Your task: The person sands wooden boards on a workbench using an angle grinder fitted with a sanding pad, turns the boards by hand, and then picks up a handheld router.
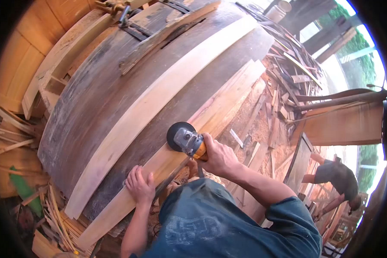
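The right hand point(221, 158) is clasping a disc sander point(188, 140) over the edge of the near pale plank point(161, 163) on the dark surface point(112, 101); the left hand point(140, 188) is lying unclenched on the plank; keeping passes level is likely avoiding gouges

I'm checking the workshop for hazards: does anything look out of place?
Yes: wood offcuts lie jumbled right of the dark worktop, and thin strips are tangled at its left; both look unsorted. The power tool in the right hand looks normal.
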A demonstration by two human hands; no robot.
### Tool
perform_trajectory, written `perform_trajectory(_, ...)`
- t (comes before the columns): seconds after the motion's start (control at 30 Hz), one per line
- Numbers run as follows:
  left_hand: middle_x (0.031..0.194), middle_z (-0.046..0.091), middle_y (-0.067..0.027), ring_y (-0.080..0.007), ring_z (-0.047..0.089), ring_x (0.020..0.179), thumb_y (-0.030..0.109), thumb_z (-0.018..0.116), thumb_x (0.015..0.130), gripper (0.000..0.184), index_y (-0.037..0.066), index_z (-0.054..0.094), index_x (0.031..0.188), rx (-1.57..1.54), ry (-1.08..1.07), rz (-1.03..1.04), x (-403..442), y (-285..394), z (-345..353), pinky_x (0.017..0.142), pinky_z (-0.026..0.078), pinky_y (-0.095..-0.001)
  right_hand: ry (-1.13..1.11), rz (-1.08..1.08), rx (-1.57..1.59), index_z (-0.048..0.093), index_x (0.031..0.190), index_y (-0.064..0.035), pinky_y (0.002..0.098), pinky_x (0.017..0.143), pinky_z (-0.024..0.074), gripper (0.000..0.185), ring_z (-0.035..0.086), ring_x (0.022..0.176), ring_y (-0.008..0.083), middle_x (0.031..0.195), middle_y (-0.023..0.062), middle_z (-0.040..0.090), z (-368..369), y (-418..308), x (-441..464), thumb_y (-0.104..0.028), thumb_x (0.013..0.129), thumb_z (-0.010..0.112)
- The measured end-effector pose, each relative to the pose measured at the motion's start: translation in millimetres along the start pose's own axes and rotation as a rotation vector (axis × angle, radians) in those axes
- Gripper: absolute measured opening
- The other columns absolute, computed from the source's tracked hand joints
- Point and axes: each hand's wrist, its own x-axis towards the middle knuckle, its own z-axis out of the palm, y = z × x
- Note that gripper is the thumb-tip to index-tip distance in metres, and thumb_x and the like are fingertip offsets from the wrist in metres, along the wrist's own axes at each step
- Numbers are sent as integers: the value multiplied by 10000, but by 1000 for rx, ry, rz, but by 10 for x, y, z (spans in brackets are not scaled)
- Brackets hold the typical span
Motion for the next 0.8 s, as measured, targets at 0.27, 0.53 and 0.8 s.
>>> perform_trajectory(0.27, 1293, 621, -162, -362, 559, 1229, 421, 621, 961, 500, 14, 613, 1251, -26, -1, 2, 30, 9, 17, 1045, 400, -515, 296, 163, 21, 419, 1307, -99, 567, 804, 565, 615, 692, 941, 513, 975, 290, 714, -852, 800, 583, -321, 856, 774)
perform_trajectory(0.53, 1272, 635, -152, -355, 570, 1219, 400, 626, 970, 450, 32, 637, 1229, -25, 12, -39, 61, 64, -19, 1050, 406, -501, 567, 206, -24, 384, 1292, -63, 562, 776, 538, 688, 684, 945, 523, 954, 316, 699, -1421, 1709, 1024, -441, 870, 773)
perform_trajectory(0.8, 1226, 657, -161, -349, 599, 1180, 237, 609, 990, 281, 35, 659, 1179, -165, 250, -48, 45, -7, -53, 1017, 434, -473, 156, 24, 46, 377, 1378, -64, 558, 811, 570, 685, 693, 959, 498, 1013, 295, 700, -78, 185, 126, -265, 841, 753)
